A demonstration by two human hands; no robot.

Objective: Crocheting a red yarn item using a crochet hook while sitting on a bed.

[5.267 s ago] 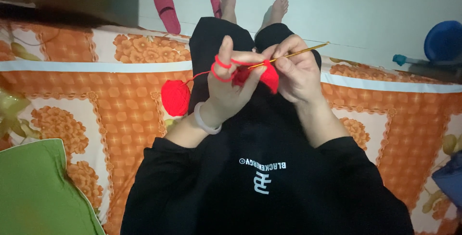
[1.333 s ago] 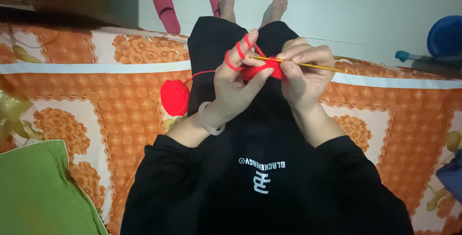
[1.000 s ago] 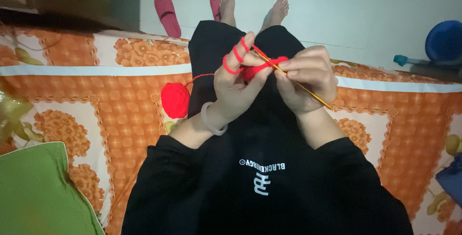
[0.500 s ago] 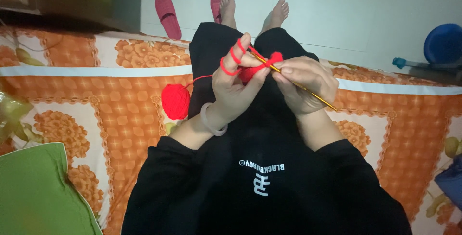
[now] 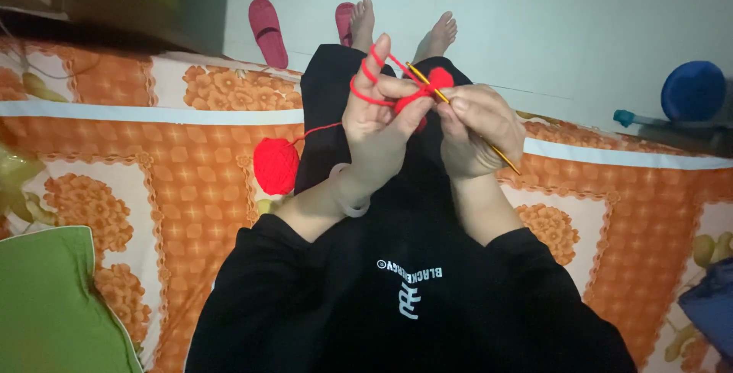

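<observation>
Orange flowered bedding [image 5: 191, 159] covers the bed where a person sits. Half a second ago the yellow hook [image 5: 462, 117] pointed the same way; now it sits a bit deeper in the small red crochet piece [image 5: 427, 87], so the stitch looks under way. The left hand [image 5: 378, 125] pinches that piece, with yarn looped over its fingers. The right hand [image 5: 477, 129] grips the hook. A round red yarn ball [image 5: 276, 165] lies at 9 o'clock from the hands.

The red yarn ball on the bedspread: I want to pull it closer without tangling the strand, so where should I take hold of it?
Cup the red yarn ball around its round body from the left or lower side. The strand leaves its upper right toward the left hand, so that side is best left free.
</observation>
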